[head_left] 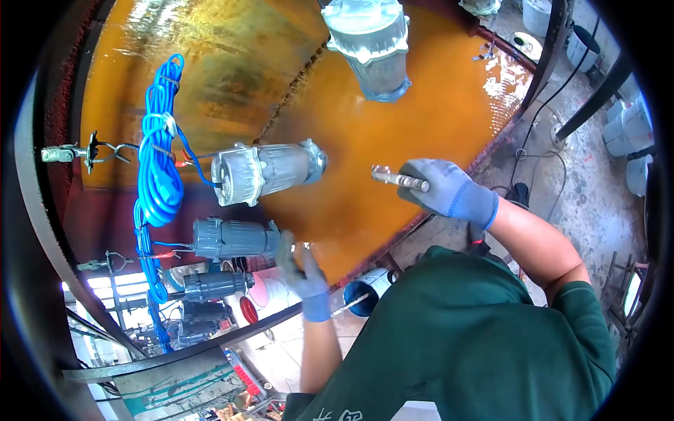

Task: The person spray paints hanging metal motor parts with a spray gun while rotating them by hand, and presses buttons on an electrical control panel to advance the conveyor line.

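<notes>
As the right hand (444,188) has its grip wrapped round it, the metal tool (401,179) lies toward two o'clock of centre, one end facing the pale housing (270,170) at ten, seemingly hung for all-round access; the left hand (305,279) blurs at seven, its grip I can't read.

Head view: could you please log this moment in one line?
right hand: holding metal piece | left hand: near dark grey cylinder | blue cable: bundled, hanging
</notes>
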Action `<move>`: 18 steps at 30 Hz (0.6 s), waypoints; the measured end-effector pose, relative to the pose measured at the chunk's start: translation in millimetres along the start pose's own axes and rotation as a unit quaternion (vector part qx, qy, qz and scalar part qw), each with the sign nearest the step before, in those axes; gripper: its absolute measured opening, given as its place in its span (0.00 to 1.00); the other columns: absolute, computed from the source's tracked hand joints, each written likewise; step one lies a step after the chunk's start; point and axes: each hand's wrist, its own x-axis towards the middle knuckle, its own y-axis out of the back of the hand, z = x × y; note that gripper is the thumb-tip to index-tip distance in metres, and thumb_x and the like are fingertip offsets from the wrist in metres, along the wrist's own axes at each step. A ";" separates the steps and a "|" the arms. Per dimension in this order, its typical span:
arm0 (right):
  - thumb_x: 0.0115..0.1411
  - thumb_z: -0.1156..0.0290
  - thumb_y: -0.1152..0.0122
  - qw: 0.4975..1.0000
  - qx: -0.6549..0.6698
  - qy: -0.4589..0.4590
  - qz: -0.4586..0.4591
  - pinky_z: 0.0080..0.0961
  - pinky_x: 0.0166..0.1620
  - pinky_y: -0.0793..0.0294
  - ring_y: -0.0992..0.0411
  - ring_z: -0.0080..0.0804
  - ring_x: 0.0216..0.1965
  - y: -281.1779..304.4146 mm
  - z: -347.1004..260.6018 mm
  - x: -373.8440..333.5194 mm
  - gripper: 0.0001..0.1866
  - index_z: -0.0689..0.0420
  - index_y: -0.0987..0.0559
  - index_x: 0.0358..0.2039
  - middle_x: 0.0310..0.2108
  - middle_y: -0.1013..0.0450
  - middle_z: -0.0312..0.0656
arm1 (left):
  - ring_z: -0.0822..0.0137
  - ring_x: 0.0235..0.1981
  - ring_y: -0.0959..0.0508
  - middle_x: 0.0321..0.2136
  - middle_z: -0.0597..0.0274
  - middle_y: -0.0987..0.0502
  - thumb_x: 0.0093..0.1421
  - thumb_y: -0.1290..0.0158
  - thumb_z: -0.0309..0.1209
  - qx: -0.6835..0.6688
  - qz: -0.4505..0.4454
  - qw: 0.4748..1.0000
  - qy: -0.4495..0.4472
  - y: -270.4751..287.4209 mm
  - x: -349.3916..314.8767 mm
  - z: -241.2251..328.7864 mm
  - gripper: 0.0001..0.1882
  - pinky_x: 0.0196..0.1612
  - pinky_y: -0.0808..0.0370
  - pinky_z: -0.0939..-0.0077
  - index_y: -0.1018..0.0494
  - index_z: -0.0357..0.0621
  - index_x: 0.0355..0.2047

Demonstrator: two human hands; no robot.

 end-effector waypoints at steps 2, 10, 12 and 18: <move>0.64 0.57 0.31 0.999 0.010 0.016 0.029 0.52 0.46 0.22 0.20 0.58 0.40 2.5 -2.9 -2.5 0.15 0.55 0.20 0.41 0.35 0.20 0.55 | 0.52 0.65 0.27 0.63 0.46 0.25 0.74 0.50 0.27 0.122 0.042 0.940 -0.317 28.5 69.8 55.3 0.22 0.69 0.31 0.55 0.30 0.34 0.66; 0.64 0.57 0.31 0.999 0.041 -0.030 -0.012 0.52 0.43 0.23 0.21 0.58 0.39 17.3 -8.7 6.2 0.15 0.54 0.21 0.40 0.34 0.21 0.56 | 0.49 0.67 0.29 0.66 0.46 0.29 0.75 0.45 0.31 0.298 0.164 0.881 -0.329 76.9 166.9 113.5 0.23 0.69 0.33 0.52 0.29 0.36 0.66; 0.64 0.57 0.31 0.999 0.016 -0.011 -0.034 0.52 0.44 0.23 0.20 0.58 0.39 22.5 -4.1 3.0 0.15 0.55 0.21 0.40 0.35 0.20 0.55 | 0.48 0.65 0.28 0.65 0.46 0.28 0.73 0.43 0.32 0.351 0.164 0.846 -0.366 90.9 181.6 87.7 0.24 0.68 0.33 0.50 0.29 0.38 0.67; 0.64 0.56 0.32 0.999 -0.001 0.049 0.007 0.51 0.45 0.22 0.20 0.57 0.39 19.3 2.0 0.1 0.16 0.55 0.21 0.39 0.33 0.20 0.54 | 0.48 0.67 0.30 0.67 0.45 0.30 0.74 0.45 0.38 0.293 0.168 0.919 -0.204 126.4 203.0 47.3 0.29 0.70 0.34 0.50 0.33 0.38 0.70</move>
